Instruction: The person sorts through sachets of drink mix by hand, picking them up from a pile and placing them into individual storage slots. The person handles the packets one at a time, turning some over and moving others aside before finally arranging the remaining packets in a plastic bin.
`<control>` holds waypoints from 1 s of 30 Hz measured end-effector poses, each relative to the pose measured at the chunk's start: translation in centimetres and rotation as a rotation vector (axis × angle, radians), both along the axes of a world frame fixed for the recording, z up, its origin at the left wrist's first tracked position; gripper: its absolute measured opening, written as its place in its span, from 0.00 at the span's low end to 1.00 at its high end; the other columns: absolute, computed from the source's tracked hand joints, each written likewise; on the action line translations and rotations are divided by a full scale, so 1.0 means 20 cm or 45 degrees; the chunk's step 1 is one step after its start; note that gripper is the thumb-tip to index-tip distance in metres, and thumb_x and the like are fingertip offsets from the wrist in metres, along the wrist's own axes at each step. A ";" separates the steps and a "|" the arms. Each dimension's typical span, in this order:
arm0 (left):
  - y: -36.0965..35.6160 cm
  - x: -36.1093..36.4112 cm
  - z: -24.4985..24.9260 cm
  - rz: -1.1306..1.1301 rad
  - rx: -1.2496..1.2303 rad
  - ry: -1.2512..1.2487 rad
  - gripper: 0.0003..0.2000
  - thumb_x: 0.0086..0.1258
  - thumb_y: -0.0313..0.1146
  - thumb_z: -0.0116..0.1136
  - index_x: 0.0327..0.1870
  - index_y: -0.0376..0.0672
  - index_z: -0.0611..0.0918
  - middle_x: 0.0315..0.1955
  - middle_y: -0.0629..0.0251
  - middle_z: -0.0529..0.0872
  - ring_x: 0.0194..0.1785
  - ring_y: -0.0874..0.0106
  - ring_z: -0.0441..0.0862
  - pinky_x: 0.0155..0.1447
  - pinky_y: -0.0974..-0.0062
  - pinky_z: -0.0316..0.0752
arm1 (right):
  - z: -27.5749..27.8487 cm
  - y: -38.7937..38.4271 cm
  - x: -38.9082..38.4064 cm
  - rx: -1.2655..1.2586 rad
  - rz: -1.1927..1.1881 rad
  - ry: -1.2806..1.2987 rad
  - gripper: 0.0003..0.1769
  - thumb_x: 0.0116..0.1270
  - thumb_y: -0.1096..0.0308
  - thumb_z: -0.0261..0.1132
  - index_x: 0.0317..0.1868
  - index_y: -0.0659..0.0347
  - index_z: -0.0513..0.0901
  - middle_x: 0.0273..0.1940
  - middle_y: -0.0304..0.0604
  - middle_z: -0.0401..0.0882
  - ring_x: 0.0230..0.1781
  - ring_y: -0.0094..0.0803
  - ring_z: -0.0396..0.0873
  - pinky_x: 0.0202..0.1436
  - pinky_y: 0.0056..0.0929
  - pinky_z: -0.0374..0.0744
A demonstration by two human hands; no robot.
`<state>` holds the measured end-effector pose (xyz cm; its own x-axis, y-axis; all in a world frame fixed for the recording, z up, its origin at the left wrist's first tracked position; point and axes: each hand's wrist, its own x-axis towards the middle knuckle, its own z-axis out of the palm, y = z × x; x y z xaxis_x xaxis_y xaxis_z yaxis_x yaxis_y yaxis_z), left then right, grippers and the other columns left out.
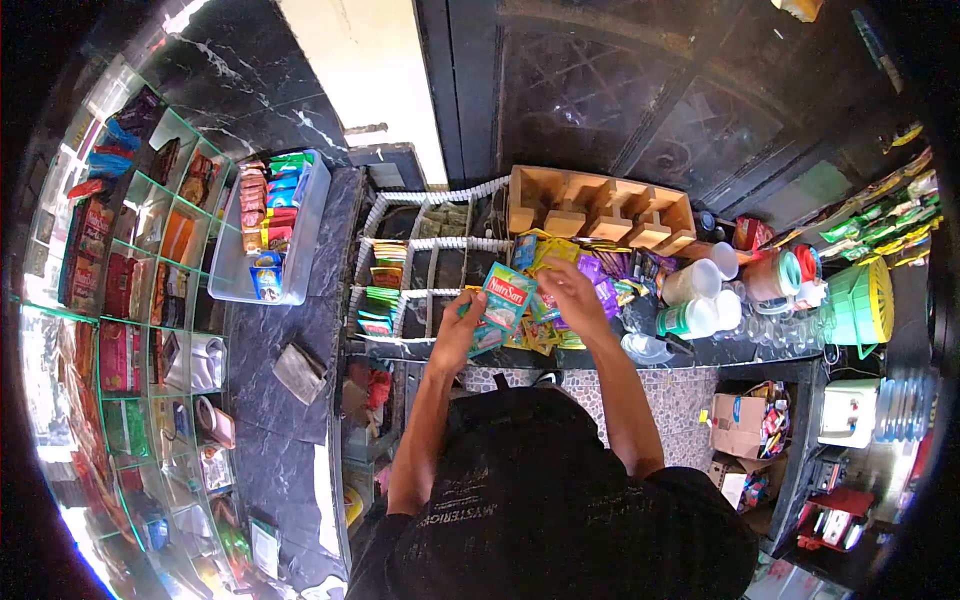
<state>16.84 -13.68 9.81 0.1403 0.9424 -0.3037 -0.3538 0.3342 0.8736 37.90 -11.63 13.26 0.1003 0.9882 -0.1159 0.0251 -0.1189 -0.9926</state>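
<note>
My left hand [457,328] is closed on the left edge of a blue-green NutriSari drink sachet [507,292], held up with its printed front showing. Just right of that sachet, my right hand [574,294] has its fingers curled over the pile; what they grip, if anything, is hidden. Under and around both hands lie yellow sachets [541,337] and purple sachets [592,272] in a loose heap on the dark counter. Left of the heap stands a white wire-bound divider rack [437,243], with green sachets [380,309] and orange-brown sachets [388,262] stacked in its compartments.
A wooden compartment box [600,208] stands behind the heap. Plastic jars [691,283] and a green tub [860,303] crowd the right side. On the left are a clear bin of sachets [317,215], a folded packet [299,372] and glass shelves [150,320]. A cardboard box [737,424] sits lower right.
</note>
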 end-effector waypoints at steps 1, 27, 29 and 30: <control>0.00 0.00 0.00 -0.003 0.001 0.000 0.15 0.83 0.42 0.55 0.36 0.42 0.81 0.30 0.77 0.78 0.36 0.86 0.72 0.41 0.81 0.70 | -0.02 0.00 -0.01 -0.056 0.091 -0.122 0.17 0.77 0.62 0.66 0.55 0.67 0.84 0.41 0.44 0.89 0.40 0.28 0.87 0.44 0.26 0.82; 0.01 -0.10 0.01 -0.111 -0.134 -0.574 0.25 0.71 0.19 0.54 0.69 0.47 0.69 0.56 0.55 0.81 0.58 0.61 0.84 0.59 0.59 0.85 | 0.13 -0.07 -0.19 0.702 0.820 -0.950 0.50 0.58 0.50 0.77 0.77 0.60 0.65 0.76 0.56 0.62 0.78 0.57 0.59 0.77 0.58 0.60; 0.00 -0.10 0.04 -0.056 -0.166 -0.474 0.29 0.67 0.18 0.57 0.70 0.48 0.68 0.55 0.55 0.81 0.57 0.62 0.84 0.58 0.62 0.84 | 0.09 -0.05 -0.23 0.737 0.940 -1.194 0.59 0.49 0.48 0.81 0.77 0.62 0.63 0.77 0.57 0.61 0.80 0.55 0.56 0.78 0.57 0.59; -0.01 -0.10 0.03 -0.038 -0.154 -0.472 0.29 0.67 0.18 0.57 0.70 0.48 0.68 0.55 0.55 0.81 0.57 0.62 0.84 0.58 0.62 0.84 | 0.08 -0.05 -0.25 0.756 0.952 -1.190 0.59 0.49 0.48 0.81 0.77 0.62 0.63 0.77 0.57 0.61 0.80 0.55 0.56 0.78 0.57 0.59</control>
